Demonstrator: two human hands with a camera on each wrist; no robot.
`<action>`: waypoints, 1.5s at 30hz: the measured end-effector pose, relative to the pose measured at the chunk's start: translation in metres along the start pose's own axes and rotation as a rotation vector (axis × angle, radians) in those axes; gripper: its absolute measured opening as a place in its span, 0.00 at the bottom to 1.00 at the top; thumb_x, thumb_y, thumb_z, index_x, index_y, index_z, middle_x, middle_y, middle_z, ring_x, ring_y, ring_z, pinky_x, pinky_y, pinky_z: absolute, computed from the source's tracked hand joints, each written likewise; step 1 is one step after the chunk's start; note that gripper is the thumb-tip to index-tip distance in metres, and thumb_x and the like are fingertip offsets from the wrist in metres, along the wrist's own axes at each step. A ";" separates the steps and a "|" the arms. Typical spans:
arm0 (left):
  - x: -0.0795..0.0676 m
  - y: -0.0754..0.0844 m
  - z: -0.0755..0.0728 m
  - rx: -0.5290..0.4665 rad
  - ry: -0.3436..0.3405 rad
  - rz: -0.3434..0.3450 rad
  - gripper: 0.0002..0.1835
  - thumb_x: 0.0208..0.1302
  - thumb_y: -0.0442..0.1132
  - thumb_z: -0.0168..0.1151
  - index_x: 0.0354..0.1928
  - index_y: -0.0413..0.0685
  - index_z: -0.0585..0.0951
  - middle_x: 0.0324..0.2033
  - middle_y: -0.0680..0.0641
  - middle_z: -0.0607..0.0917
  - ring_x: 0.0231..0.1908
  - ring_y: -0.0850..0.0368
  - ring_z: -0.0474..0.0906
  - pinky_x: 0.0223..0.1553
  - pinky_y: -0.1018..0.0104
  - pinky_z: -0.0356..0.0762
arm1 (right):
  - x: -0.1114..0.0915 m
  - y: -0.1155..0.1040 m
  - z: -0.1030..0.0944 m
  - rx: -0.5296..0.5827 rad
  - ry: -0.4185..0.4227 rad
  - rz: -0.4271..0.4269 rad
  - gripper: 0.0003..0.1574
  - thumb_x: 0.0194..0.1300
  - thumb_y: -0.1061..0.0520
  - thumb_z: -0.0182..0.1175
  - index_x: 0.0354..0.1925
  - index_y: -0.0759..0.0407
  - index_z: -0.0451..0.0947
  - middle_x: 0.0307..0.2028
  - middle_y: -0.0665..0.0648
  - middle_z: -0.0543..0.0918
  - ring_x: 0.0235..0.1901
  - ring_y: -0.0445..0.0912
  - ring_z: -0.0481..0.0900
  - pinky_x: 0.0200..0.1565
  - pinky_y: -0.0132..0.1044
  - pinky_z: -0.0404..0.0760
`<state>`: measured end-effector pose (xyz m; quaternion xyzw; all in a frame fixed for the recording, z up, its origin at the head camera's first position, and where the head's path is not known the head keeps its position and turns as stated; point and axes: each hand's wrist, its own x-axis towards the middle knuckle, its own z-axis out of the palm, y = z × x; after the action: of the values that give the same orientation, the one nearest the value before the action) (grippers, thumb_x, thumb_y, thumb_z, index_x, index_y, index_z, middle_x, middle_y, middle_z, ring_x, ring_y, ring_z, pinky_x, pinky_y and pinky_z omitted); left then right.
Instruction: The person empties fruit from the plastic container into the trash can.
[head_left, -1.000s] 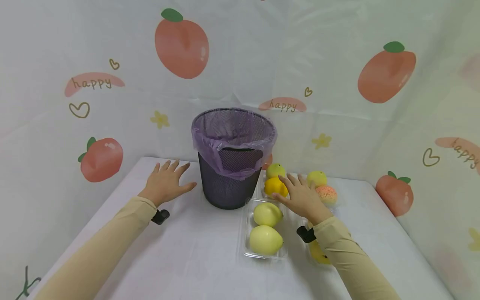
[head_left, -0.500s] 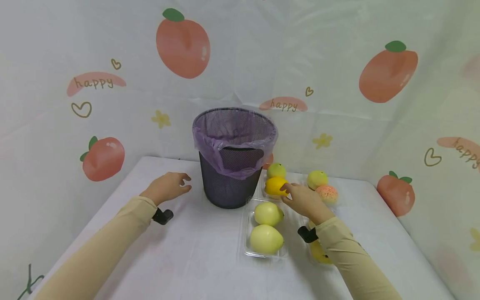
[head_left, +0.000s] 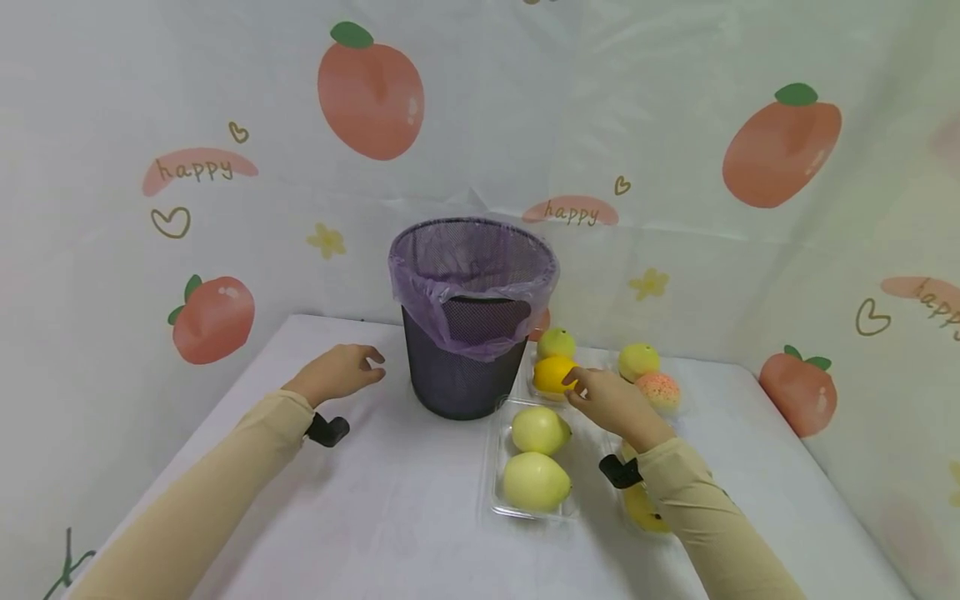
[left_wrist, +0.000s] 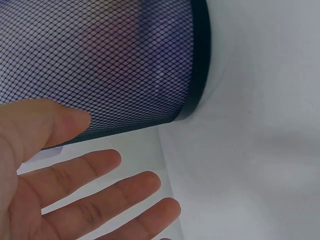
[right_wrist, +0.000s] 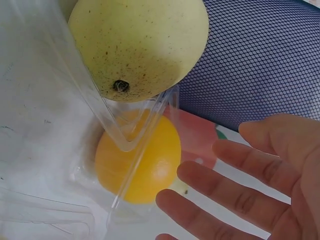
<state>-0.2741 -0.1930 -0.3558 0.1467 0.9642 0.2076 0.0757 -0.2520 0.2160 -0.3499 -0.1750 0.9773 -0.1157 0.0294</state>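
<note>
At the left of the counter [head_left: 375,517], the left hand [head_left: 337,372] was seen just beside the mesh bin [head_left: 461,387], its loosely bent fingers turned toward it; nothing was held. The bin was lined with a purple bag [head_left: 480,346], folded over its rim. Nearer the front, two pale yellow-green fruits [head_left: 536,482] were carried one behind the other in a clear tray [head_left: 517,511].

Beyond that tray, to the right of the bin's base, the orange-yellow fruit [head_left: 553,375] was placed, with a green fruit [head_left: 557,342] set behind it. By the fruit's right side was found the right hand [head_left: 611,404], much the nearer of the two: the fruit was to be reached leftward from its fingertips, while the left hand was parted from it by the bin. Whether the fruit was touched could not be told. The right hand's fingers were spread and relaxed, with nothing grasped. A smooth, slightly glossy skin was shown by the fruit, with clear plastic edges seen across it in the right wrist view. Its form was nearly round, any longer axis being judged to run sideways, roughly toward the right hand.

Farther right, a speckled pinkish fruit [head_left: 660,392] was seen.
</note>
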 end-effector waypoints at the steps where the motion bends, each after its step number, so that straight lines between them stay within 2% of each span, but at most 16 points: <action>1: 0.000 0.000 -0.001 -0.005 0.000 0.001 0.22 0.68 0.45 0.54 0.57 0.38 0.77 0.45 0.37 0.85 0.44 0.44 0.83 0.47 0.47 0.78 | 0.000 0.000 0.000 0.013 -0.002 0.002 0.15 0.69 0.53 0.56 0.51 0.57 0.78 0.42 0.56 0.85 0.39 0.49 0.82 0.42 0.46 0.81; 5: -0.001 0.001 -0.009 -0.021 0.002 0.003 0.22 0.68 0.45 0.53 0.57 0.39 0.78 0.45 0.37 0.85 0.45 0.44 0.83 0.47 0.47 0.78 | -0.003 0.002 0.000 0.072 -0.001 -0.005 0.16 0.69 0.53 0.55 0.51 0.58 0.78 0.42 0.58 0.85 0.41 0.51 0.82 0.44 0.47 0.81; 11: 0.002 0.003 -0.025 -0.052 0.036 0.021 0.22 0.70 0.47 0.51 0.58 0.39 0.77 0.47 0.36 0.84 0.46 0.43 0.81 0.48 0.47 0.77 | -0.011 0.006 -0.006 0.169 0.011 -0.042 0.17 0.71 0.56 0.54 0.53 0.63 0.76 0.43 0.62 0.84 0.40 0.54 0.83 0.42 0.47 0.82; 17: 0.003 0.014 -0.052 -0.163 0.086 0.002 0.23 0.73 0.46 0.49 0.61 0.39 0.74 0.50 0.35 0.82 0.47 0.43 0.81 0.49 0.48 0.76 | -0.029 0.013 -0.020 0.218 0.014 -0.015 0.17 0.73 0.53 0.53 0.54 0.60 0.76 0.45 0.62 0.83 0.42 0.55 0.83 0.43 0.49 0.82; 22: 0.003 0.026 -0.077 -0.312 0.155 -0.002 0.23 0.75 0.44 0.45 0.64 0.38 0.71 0.53 0.33 0.80 0.51 0.41 0.80 0.54 0.49 0.76 | -0.048 0.025 -0.029 0.265 0.045 -0.002 0.18 0.73 0.51 0.53 0.55 0.58 0.76 0.48 0.63 0.82 0.45 0.56 0.82 0.45 0.52 0.81; 26: 0.004 0.034 -0.095 -0.503 0.178 -0.007 0.25 0.76 0.44 0.42 0.68 0.38 0.66 0.59 0.32 0.75 0.57 0.39 0.76 0.59 0.49 0.73 | -0.062 0.039 -0.034 0.298 0.084 0.028 0.22 0.73 0.46 0.53 0.56 0.58 0.76 0.48 0.60 0.83 0.45 0.54 0.82 0.45 0.52 0.80; 30: 0.008 0.041 -0.108 -0.640 0.202 -0.020 0.27 0.77 0.46 0.42 0.71 0.40 0.61 0.63 0.32 0.70 0.61 0.39 0.71 0.62 0.50 0.71 | -0.077 0.056 -0.036 0.311 0.117 0.067 0.22 0.73 0.45 0.52 0.56 0.57 0.75 0.46 0.58 0.84 0.44 0.52 0.83 0.42 0.49 0.80; 34: 0.013 0.050 -0.115 -0.727 0.212 -0.022 0.28 0.76 0.45 0.43 0.73 0.42 0.59 0.66 0.34 0.67 0.63 0.39 0.69 0.63 0.50 0.69 | -0.092 0.076 -0.036 0.321 0.142 0.078 0.22 0.75 0.48 0.50 0.58 0.60 0.73 0.49 0.62 0.83 0.42 0.48 0.83 0.39 0.40 0.80; 38: 0.018 0.058 -0.117 -0.786 0.219 -0.038 0.29 0.74 0.42 0.47 0.74 0.47 0.58 0.69 0.36 0.64 0.64 0.39 0.68 0.63 0.51 0.69 | -0.105 0.096 -0.035 0.365 0.152 0.091 0.23 0.76 0.52 0.49 0.60 0.65 0.71 0.51 0.68 0.80 0.41 0.36 0.81 0.39 0.31 0.80; 42: 0.023 0.063 -0.115 -0.833 0.231 -0.052 0.30 0.74 0.42 0.49 0.74 0.49 0.56 0.69 0.36 0.62 0.64 0.39 0.67 0.63 0.50 0.69 | -0.115 0.114 -0.029 0.437 0.145 0.126 0.25 0.76 0.54 0.47 0.60 0.72 0.69 0.52 0.73 0.78 0.39 0.25 0.76 0.40 0.33 0.82; 44: 0.026 0.064 -0.114 -0.852 0.226 -0.049 0.31 0.74 0.42 0.50 0.75 0.49 0.56 0.69 0.35 0.62 0.64 0.38 0.67 0.63 0.49 0.69 | -0.119 0.122 -0.025 0.481 0.125 0.158 0.26 0.77 0.53 0.46 0.61 0.74 0.67 0.54 0.75 0.76 0.39 0.25 0.76 0.40 0.34 0.82; 45: 0.027 0.065 -0.113 -0.857 0.226 -0.049 0.31 0.74 0.42 0.50 0.75 0.50 0.56 0.69 0.35 0.62 0.63 0.39 0.67 0.63 0.49 0.69 | -0.121 0.125 -0.023 0.509 0.111 0.178 0.27 0.77 0.53 0.46 0.61 0.75 0.66 0.55 0.76 0.75 0.41 0.29 0.78 0.41 0.36 0.83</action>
<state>-0.3067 -0.1710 -0.2285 0.0557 0.7966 0.6013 0.0287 -0.1826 0.3775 -0.3556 -0.0687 0.9285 -0.3638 0.0287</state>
